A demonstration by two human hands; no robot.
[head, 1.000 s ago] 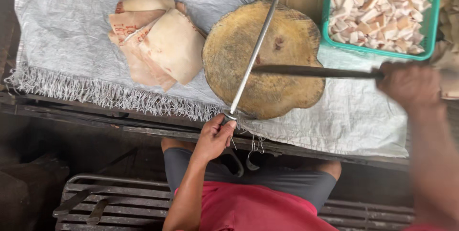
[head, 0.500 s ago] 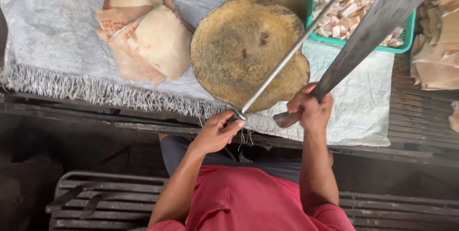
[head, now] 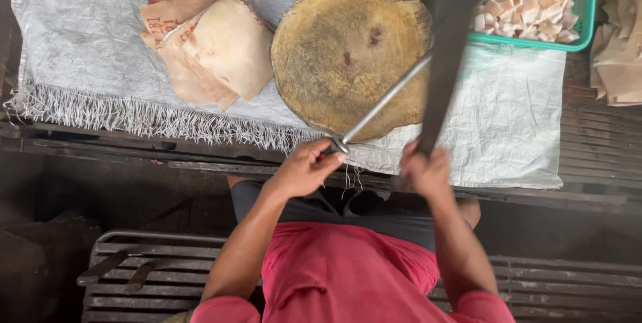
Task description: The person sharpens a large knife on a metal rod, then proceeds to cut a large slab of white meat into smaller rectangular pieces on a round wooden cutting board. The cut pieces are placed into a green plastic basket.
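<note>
White woven sacking (head: 508,122) was spread over a slatted bench, under a round chopping block (head: 348,55). A thin grey sharpening rod (head: 384,103) was gripped by the left hand (head: 304,169), slanting over the block; a broad dark knife (head: 445,49) (blurred) was clenched in the right hand (head: 424,172), crossing it. Light, even strokes at a steady angle would seem best.

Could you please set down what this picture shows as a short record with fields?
left hand: shut on the handle of a sharpening steel
right hand: shut on the handle of a large knife
tools: blade and rod cross above a round wooden chopping block
left of block: pale meat slabs on a woven sack cloth
upper right: green basket of cut pieces
</note>
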